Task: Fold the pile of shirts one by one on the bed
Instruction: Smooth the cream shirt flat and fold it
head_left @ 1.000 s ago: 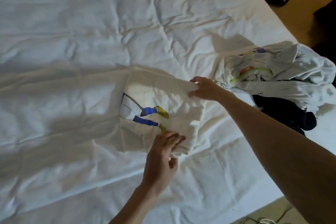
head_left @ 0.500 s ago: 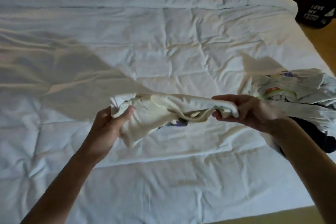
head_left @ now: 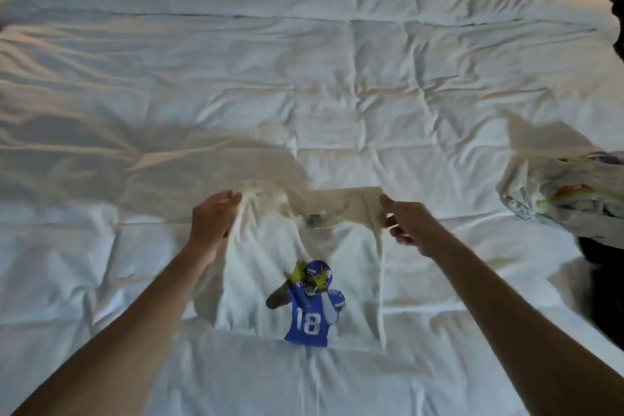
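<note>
Left hand (head_left: 213, 220) and right hand (head_left: 407, 226) each pinch shoulder of white shirt (head_left: 270, 267), held spread above bed (head_left: 337, 84). Light, floppy cloth; shoulder seams look best hold. Pile (head_left: 567, 203) waits right.

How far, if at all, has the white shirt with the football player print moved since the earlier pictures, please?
Yes. The white shirt has been lifted off the bed and opened out; both hands now hold it up by the shoulders, farther left of the pile of shirts.
</note>
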Action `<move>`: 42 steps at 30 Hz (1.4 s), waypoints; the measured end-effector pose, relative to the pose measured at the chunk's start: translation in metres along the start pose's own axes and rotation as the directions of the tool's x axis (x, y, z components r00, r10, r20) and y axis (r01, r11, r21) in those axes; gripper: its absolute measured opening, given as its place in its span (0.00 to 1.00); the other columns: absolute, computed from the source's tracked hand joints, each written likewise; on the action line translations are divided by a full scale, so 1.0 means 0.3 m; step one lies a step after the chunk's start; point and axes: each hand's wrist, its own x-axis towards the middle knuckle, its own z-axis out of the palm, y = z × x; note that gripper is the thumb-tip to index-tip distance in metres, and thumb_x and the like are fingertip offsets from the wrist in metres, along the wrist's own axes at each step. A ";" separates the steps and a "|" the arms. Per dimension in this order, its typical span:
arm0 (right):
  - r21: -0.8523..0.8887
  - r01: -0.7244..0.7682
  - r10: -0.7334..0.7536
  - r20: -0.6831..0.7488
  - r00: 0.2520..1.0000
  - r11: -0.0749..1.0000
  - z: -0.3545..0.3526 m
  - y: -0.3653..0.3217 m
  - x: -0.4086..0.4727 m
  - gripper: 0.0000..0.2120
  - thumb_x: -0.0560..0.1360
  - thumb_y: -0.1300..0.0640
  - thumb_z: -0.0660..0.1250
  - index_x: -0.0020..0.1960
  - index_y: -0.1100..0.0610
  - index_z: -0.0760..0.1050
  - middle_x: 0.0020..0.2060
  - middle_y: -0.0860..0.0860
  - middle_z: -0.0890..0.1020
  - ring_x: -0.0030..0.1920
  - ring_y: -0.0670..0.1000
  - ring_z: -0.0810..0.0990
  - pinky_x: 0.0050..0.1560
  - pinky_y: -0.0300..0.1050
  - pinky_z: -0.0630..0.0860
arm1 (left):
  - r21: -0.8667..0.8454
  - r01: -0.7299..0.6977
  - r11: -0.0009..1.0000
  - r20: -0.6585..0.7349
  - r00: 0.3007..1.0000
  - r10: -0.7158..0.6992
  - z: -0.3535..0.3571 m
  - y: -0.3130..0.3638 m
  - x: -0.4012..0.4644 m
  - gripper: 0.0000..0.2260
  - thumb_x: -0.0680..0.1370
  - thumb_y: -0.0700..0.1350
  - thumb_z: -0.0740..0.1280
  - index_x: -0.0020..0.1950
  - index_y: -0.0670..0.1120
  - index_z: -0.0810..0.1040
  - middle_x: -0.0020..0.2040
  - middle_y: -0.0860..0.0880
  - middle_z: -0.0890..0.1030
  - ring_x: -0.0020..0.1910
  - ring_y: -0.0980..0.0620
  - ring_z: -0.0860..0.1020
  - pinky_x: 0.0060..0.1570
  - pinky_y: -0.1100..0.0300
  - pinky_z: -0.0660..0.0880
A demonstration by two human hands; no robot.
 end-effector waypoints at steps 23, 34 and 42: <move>-0.689 0.129 -0.492 -0.361 0.792 0.713 0.331 0.375 0.065 0.34 0.79 0.35 0.52 0.77 0.56 0.55 0.75 0.56 0.60 0.72 0.59 0.60 0.67 0.60 0.65 | 0.612 -0.342 0.713 -0.030 0.891 0.453 0.151 -0.301 -0.065 0.22 0.80 0.54 0.65 0.69 0.42 0.70 0.62 0.41 0.75 0.59 0.42 0.73 0.53 0.48 0.72; -0.183 0.016 -0.067 -0.281 0.957 0.983 0.228 0.325 0.114 0.31 0.73 0.39 0.71 0.63 0.62 0.73 0.51 0.54 0.80 0.48 0.55 0.80 0.46 0.48 0.78 | 0.531 -0.056 0.846 0.023 0.998 0.052 0.093 -0.271 0.001 0.24 0.78 0.61 0.66 0.58 0.41 0.78 0.52 0.42 0.82 0.54 0.38 0.79 0.50 0.52 0.72; -0.045 0.268 -0.271 -0.185 0.945 0.962 0.164 0.063 -0.095 0.27 0.65 0.35 0.66 0.53 0.55 0.77 0.46 0.55 0.84 0.45 0.57 0.84 0.46 0.61 0.82 | 0.240 -0.259 0.936 0.200 0.956 0.213 -0.044 0.088 -0.112 0.07 0.82 0.48 0.65 0.54 0.47 0.81 0.44 0.47 0.83 0.45 0.45 0.80 0.46 0.52 0.75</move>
